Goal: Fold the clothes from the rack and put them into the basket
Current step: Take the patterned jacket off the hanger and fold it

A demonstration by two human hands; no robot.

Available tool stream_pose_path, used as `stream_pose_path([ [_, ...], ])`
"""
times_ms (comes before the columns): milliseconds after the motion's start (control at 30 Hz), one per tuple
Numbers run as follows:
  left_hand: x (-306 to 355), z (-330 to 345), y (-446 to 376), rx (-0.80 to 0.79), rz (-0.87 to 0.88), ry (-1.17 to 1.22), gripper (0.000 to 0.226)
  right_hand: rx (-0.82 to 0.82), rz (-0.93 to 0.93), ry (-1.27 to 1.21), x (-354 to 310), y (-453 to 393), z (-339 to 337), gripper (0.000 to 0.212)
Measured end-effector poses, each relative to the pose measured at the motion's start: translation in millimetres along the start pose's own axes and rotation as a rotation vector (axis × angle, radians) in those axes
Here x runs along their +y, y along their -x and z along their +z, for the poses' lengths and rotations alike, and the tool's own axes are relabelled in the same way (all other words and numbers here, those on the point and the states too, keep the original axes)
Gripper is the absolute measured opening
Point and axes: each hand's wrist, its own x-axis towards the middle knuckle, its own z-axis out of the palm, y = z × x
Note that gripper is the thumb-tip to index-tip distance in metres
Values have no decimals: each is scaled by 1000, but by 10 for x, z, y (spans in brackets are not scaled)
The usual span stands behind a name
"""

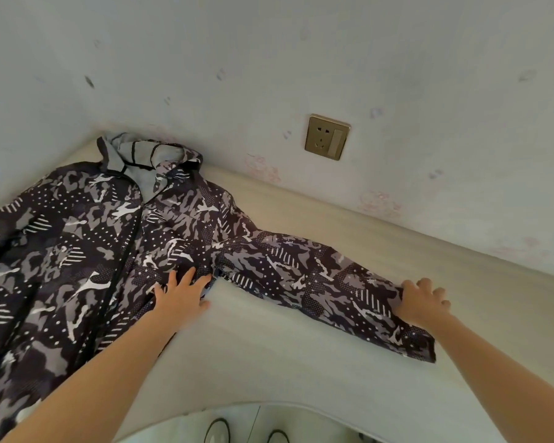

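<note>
one jacket (pixel 87 251), two hands – one socket (pixel 327 137)

Hooded camo jacket (pixel 77 251) in dark purple, grey and white, lay flat front-up on pale surface (pixel 301 346), zipped, hood toward wall, one sleeve stretched out sideways

So from where I'm looking, the jacket (pixel 87 251) lies spread flat on the bed (pixel 269 353), taking up the left side, with its hood (pixel 147 158) at the far end, pushed up against the wall (pixel 269 59). One sleeve (pixel 317 282) stretches out to the right across the bed, roughly along the wall but not touching it. My left hand (pixel 181 295) rests flat where that sleeve meets the body. My right hand (pixel 424 302) is on the sleeve close to its cuff end. A wall socket (pixel 327 136) sits on the wall behind the sleeve. Nearest me, past the bed's front edge, shoes (pixel 247 431) stand on the floor.
</note>
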Motion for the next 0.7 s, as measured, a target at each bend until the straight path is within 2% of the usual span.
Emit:
stream_pose_path([
  [100,39,-18,20,15,2,-1,56,-49,-45,-67,-59,-56,-37,29],
  [233,144,-39,47,57,-35,10,65,-159,-245,-433,-319,70,-383,17],
  [333,204,-83,12,102,-75,25,73,-164,-357,-672,-667,271,-868,23],
  [500,224,-140,-93,125,-121,36,77,-60,-567,-1023,-1252,662,-1608,41],
  [567,210,-181,-120,161,-118,21,70,-57,-628,-1207,-1499,862,-1889,32],
  [633,166,-222,-117,208,-108,39,50,-37,-733,-1306,-1741,1068,-2147,17],
  [700,116,-251,-106,237,-106,133,29,-50,-763,-1416,-1945,1228,-2383,16],
])
